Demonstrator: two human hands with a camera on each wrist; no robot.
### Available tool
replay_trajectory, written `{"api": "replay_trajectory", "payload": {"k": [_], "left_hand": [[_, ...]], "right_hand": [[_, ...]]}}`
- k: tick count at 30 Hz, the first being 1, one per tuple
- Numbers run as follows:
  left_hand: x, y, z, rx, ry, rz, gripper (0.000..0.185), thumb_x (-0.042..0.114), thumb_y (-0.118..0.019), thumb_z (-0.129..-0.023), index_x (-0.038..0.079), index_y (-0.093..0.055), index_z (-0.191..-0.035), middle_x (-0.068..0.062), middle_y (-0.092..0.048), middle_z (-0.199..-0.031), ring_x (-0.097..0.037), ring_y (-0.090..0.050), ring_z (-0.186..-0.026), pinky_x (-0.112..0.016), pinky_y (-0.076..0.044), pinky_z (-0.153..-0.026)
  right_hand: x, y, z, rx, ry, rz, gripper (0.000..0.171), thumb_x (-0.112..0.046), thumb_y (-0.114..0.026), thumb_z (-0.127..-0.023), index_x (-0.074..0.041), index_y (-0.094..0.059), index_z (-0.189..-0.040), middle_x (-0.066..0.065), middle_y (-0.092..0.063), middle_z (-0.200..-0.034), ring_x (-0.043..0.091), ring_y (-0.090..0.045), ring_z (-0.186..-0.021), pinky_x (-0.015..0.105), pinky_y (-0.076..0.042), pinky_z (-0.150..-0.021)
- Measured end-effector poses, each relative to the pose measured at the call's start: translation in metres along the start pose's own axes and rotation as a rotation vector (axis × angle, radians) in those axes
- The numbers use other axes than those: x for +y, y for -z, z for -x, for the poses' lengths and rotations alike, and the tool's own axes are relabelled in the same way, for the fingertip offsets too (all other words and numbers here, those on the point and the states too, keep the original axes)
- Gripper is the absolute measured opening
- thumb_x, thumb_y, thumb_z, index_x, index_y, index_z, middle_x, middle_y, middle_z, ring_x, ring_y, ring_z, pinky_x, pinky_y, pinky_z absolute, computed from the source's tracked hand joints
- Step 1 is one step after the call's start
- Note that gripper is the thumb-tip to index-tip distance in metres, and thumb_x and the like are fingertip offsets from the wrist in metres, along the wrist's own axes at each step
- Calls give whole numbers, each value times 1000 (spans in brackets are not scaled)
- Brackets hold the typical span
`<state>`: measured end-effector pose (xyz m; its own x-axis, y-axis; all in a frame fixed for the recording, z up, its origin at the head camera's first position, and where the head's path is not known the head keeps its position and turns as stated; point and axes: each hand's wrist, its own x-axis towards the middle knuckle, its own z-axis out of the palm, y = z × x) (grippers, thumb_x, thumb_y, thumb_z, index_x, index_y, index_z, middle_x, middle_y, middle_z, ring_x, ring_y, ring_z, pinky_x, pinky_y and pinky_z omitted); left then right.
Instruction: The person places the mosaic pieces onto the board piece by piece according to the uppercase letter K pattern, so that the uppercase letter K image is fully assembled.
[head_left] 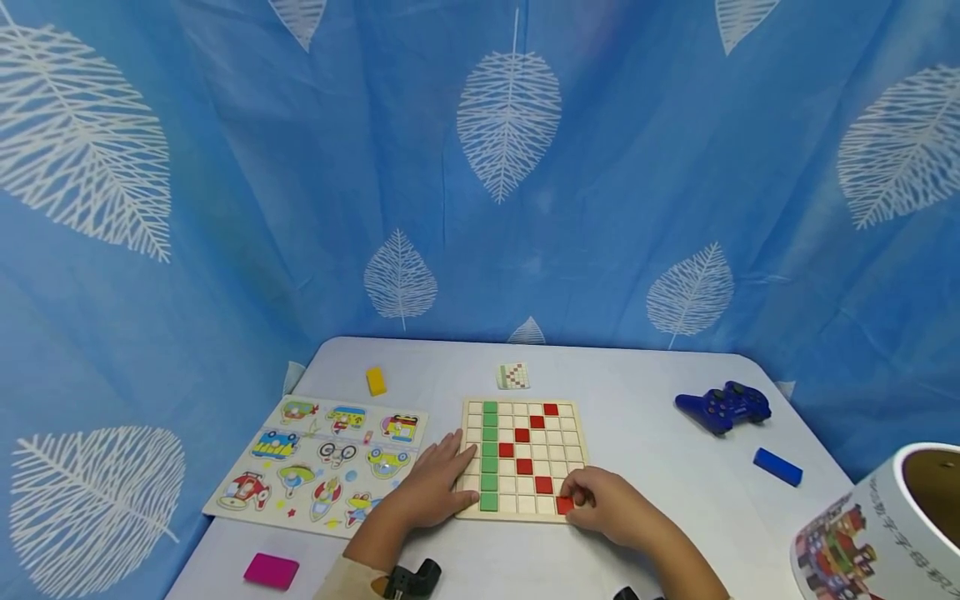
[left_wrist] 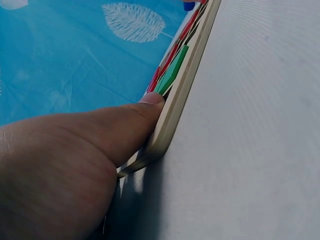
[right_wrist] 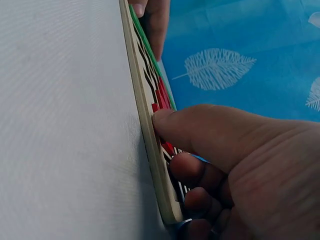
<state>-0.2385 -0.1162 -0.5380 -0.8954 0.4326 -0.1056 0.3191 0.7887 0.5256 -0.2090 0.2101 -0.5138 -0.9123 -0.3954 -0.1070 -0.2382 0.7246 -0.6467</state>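
A wooden grid board (head_left: 517, 517) lies flat on the white table. Green tiles (head_left: 490, 447) fill one column near its left side, and red tiles (head_left: 522, 435) form a sideways V. My left hand (head_left: 429, 486) rests with fingers extended on the board's left edge; its thumb (left_wrist: 145, 107) touches the near left corner by a green tile. At the near right corner, my right hand (head_left: 613, 505) pinches a red tile (head_left: 564, 505) between thumb and forefinger, its other fingers curled. The tile sits at its grid square, partly covered by the fingers.
Behind the board lies a small pattern card (head_left: 513, 376). A picture puzzle board (head_left: 345, 442) is at left, with a yellow block (head_left: 376, 382) and a magenta block (head_left: 272, 572) nearby. On the right are a blue game controller (head_left: 723, 407), a blue block (head_left: 777, 467) and a printed tub (head_left: 873, 533).
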Motion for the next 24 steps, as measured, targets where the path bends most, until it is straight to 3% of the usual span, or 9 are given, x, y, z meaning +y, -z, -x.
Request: {"api": "replay_trajectory", "payload": {"k": [8, 15, 24], "left_hand": [[-1, 1, -2, 6, 1, -26, 80, 53, -67, -98, 19, -38, -164, -8, -14, -177, -30, -11, -164, -53, -12, -132], [-3, 1, -2, 2, 12, -25, 81, 53, -68, -97, 18, -39, -163, -9, -15, -177, -31, -12, -164, -54, -13, -131], [5, 18, 0, 56, 61, -92, 69, 47, -67, -100, 15, -48, -158, -10, -36, -170, -34, -28, -159, -56, -21, -130]], "right_hand": [[-1, 3, -1, 9, -1, -4, 23, -17, -84, -83, -24, -66, -95, -7, -58, -84, 9, -51, -76, 26, -41, -65], [7, 11, -4, 66, -53, -144, 18, -24, -76, -96, -17, -70, -112, -3, -62, -91, 12, -55, -77, 26, -46, -64], [15, 27, -10, 126, -145, -31, 8, -19, -72, -98, -20, -73, -106, -5, -63, -89, 14, -55, -82, 29, -45, -70]]}}
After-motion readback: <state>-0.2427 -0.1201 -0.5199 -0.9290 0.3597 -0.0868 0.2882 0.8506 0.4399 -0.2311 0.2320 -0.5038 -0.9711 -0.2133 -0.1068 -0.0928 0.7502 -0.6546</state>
